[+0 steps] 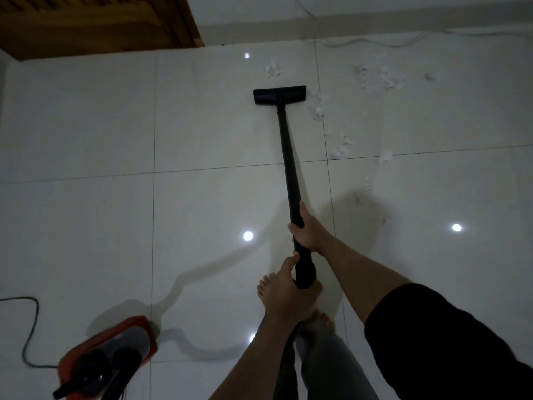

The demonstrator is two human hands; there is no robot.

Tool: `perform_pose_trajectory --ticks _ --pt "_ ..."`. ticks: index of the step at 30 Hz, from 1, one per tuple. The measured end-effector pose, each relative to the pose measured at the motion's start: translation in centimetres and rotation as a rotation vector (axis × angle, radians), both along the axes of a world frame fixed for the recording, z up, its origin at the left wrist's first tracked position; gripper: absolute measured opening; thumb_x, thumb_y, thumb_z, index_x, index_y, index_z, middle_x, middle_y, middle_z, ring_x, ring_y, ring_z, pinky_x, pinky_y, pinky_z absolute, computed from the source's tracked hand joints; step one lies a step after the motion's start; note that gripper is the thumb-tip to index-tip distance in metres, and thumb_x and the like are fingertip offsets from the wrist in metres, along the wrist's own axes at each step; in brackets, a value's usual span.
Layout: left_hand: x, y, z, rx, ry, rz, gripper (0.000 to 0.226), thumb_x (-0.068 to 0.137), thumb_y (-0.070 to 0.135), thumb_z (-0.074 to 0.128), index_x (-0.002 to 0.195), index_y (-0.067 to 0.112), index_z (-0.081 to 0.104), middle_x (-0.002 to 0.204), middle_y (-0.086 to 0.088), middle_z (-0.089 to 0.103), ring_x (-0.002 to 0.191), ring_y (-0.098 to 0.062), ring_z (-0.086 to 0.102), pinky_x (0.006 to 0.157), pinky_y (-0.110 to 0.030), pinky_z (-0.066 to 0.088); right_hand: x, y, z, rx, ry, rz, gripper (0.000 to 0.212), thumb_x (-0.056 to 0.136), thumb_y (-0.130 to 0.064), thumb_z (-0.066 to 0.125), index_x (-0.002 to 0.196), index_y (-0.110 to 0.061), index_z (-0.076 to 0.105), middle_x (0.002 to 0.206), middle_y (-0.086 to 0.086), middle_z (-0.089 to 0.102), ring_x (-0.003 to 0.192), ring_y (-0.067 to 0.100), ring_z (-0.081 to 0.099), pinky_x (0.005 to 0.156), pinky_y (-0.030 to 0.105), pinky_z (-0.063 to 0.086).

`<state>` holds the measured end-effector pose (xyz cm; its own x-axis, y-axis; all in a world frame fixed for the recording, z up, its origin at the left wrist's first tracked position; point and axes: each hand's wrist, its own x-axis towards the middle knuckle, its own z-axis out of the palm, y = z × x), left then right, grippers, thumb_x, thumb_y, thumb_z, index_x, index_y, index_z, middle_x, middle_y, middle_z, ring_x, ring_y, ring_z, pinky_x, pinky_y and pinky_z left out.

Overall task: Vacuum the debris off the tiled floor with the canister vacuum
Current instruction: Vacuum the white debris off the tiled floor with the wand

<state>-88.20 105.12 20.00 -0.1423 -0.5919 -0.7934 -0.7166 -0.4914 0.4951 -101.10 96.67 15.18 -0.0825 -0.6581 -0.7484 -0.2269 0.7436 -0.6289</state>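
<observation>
A black vacuum wand [289, 160] runs from my hands to its flat floor nozzle [279, 95], which lies on the glossy white tiles. My right hand [310, 229] grips the wand higher up. Just below it, my left hand [288, 293] grips the wand's thick lower end, where the hose starts. White fluffy debris lies in patches: one pile [377, 77] to the nozzle's far right, a small clump [272, 69] just beyond the nozzle, and a trail [340, 142] running down its right side. The red canister vacuum [106, 359] sits at the lower left.
A black power cord [31, 327] loops on the floor left of the canister. A wooden door [95, 21] stands at the top left and a white cable [375, 41] runs along the far wall. My bare feet [320, 321] are under my hands.
</observation>
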Motion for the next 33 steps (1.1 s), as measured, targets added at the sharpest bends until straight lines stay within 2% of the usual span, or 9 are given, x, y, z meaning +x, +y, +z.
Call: perform_pose_trajectory --ticks 3,6,10,16,18,22,27,30,33 --pt "-0.5 -3.7 2.7 0.012 0.046 0.012 0.065 0.063 0.05 0.06 0.125 0.049 0.041 0.09 0.0 0.071 0.086 -0.03 0.069 0.083 -0.053 0.056 -0.4 -2.5 -0.3 -0.004 0.014 -0.005 0.081 0.099 -0.017 0.048 0.154 -0.018 -0.011 0.098 0.01 0.059 0.077 0.022 0.06 0.076 0.036 0.051" --pt "-1.0 -6.6 3.8 0.012 0.103 0.04 0.055 0.073 0.039 0.065 0.125 0.038 0.047 0.095 -0.002 0.071 0.085 -0.027 0.069 0.078 -0.043 0.058 -0.7 -4.8 -0.7 -0.01 0.014 -0.012 0.081 0.099 -0.017 0.048 0.154 -0.018 -0.011 0.096 0.01 0.059 0.077 0.022 0.06 0.075 0.035 0.051" --pt "-1.7 -9.6 3.2 0.004 0.147 0.059 0.045 0.083 0.024 0.066 0.121 0.036 0.046 0.095 0.0 0.069 0.074 -0.017 0.064 0.062 -0.021 0.05 -1.6 -7.7 -1.3 -0.023 0.004 -0.012 0.081 0.099 -0.017 0.048 0.153 -0.017 -0.012 0.097 0.013 0.06 0.078 0.024 0.06 0.078 0.038 0.052" --pt "-3.9 -13.5 2.4 0.007 0.119 0.065 0.058 0.079 0.025 0.068 0.133 0.031 0.046 0.102 -0.005 0.071 0.089 -0.024 0.069 0.065 -0.023 0.048 -3.7 -11.8 -2.5 -0.032 0.016 0.015 0.082 0.099 -0.02 0.049 0.154 -0.019 -0.012 0.104 0.012 0.06 0.083 0.023 0.06 0.083 0.038 0.052" --pt "-4.6 -14.6 2.3 0.011 0.111 0.065 0.06 0.078 0.026 0.068 0.134 0.031 0.045 0.102 -0.009 0.071 0.089 -0.028 0.069 0.064 -0.025 0.049 -4.3 -12.8 -2.7 -0.036 0.01 0.015 0.082 0.099 -0.02 0.049 0.154 -0.02 -0.012 0.109 0.013 0.058 0.086 0.023 0.059 0.085 0.038 0.051" --pt "-5.8 -16.9 2.2 0.023 0.094 0.07 0.063 0.076 0.029 0.066 0.135 0.029 0.043 0.103 -0.016 0.07 0.09 -0.034 0.068 0.062 -0.024 0.047 -5.5 -15.0 -2.8 -0.041 -0.021 0.006 0.08 0.099 -0.018 0.048 0.154 -0.02 -0.011 0.107 0.008 0.052 0.085 0.02 0.056 0.081 0.033 0.047" --pt "-7.3 -20.4 2.6 -0.009 0.108 0.071 0.058 0.084 0.022 0.067 0.137 0.022 0.043 0.108 -0.018 0.069 0.093 -0.036 0.068 0.079 -0.038 0.056 -6.8 -18.4 -2.6 -0.017 -0.038 0.001 0.079 0.1 -0.02 0.047 0.153 -0.022 -0.012 0.106 0.007 0.056 0.08 0.015 0.056 0.079 0.03 0.044" --pt "-7.9 -22.4 2.3 -0.016 0.104 0.064 0.06 0.084 0.022 0.067 0.138 0.021 0.041 0.109 -0.017 0.069 0.087 -0.03 0.069 0.071 -0.028 0.055 -7.6 -20.4 -2.4 -0.015 -0.041 0.001 0.079 0.101 -0.021 0.046 0.153 -0.023 -0.013 0.105 0.008 0.058 0.081 0.018 0.058 0.079 0.031 0.046" --pt "-8.4 -24.3 1.7 -0.033 0.114 0.056 0.064 0.082 0.022 0.069 0.14 0.02 0.041 0.104 -0.015 0.071 0.061 -0.01 0.06 0.056 -0.012 0.045 -8.3 -22.3 -2.6 -0.009 -0.048 -0.018 0.079 0.1 -0.02 0.046 0.153 -0.025 -0.013 0.099 0.009 0.06 0.081 0.021 0.059 0.083 0.036 0.05"
